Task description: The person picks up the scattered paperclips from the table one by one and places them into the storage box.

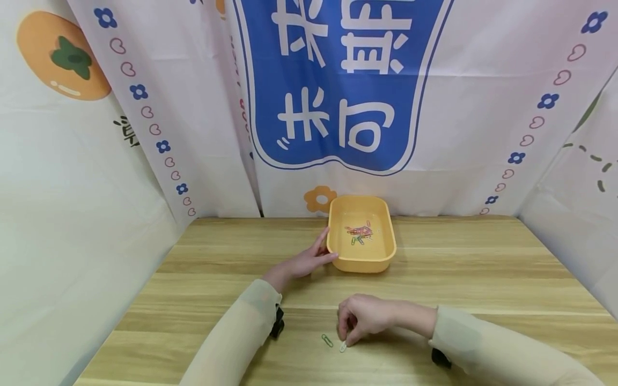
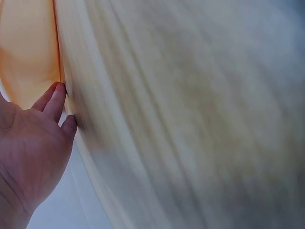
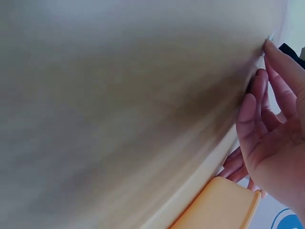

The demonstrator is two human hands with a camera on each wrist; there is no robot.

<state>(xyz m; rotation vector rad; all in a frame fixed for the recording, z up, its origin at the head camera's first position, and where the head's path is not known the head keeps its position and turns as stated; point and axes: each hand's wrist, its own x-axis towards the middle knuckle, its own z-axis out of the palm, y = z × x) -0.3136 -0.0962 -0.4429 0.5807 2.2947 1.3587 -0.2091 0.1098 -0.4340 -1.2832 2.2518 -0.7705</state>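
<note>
A yellow plastic bin stands at the back of the table, with several coloured paper clips on its floor. My left hand rests against the bin's left side, fingers spread and fairly straight; in the left wrist view its fingertips touch the orange-looking wall. Near the front edge my right hand has thumb and forefinger down at a white paper clip, pinching its upper end at the tabletop. A green paper clip lies just left of it.
The wood-grain table runs back to a white printed cloth with a large blue panel. The bin's far end is close to that cloth. More patterned cloth hangs at both sides.
</note>
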